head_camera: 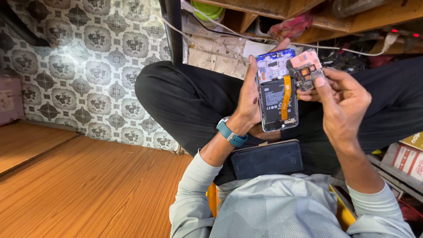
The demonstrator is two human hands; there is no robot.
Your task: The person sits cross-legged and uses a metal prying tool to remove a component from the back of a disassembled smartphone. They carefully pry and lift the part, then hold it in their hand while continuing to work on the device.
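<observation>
- Head view looks down at a seated person's lap, with an opened smartphone (pixel 276 94) held up above the black trousers (pixel 189 101).
- Left hand (pixel 250 94) wraps the phone from its left edge, fingers closed round the frame, thumb lying along the side; a teal wristband (pixel 231 133) sits on that wrist.
- Phone's back cover is off: a black battery (pixel 273 101) fills the middle, and an orange ribbon cable (pixel 286 97) runs down over it.
- Right hand (pixel 341 99) pinches a small circuit board (pixel 307 70) between thumb and fingertips at the phone's upper right corner, the board touching or just off the frame; I cannot tell whether it remains connected.
- Step in hand, as I judge it: the board is being worked at the phone's top end, either lifted out or fitted.
- Next move calls for a steady left grip, a light pinch on the board's edges, and care not to strain the ribbon.
- Another dark phone (pixel 267 159) lies flat on the lap, near the person's grey shirt (pixel 282 207).
</observation>
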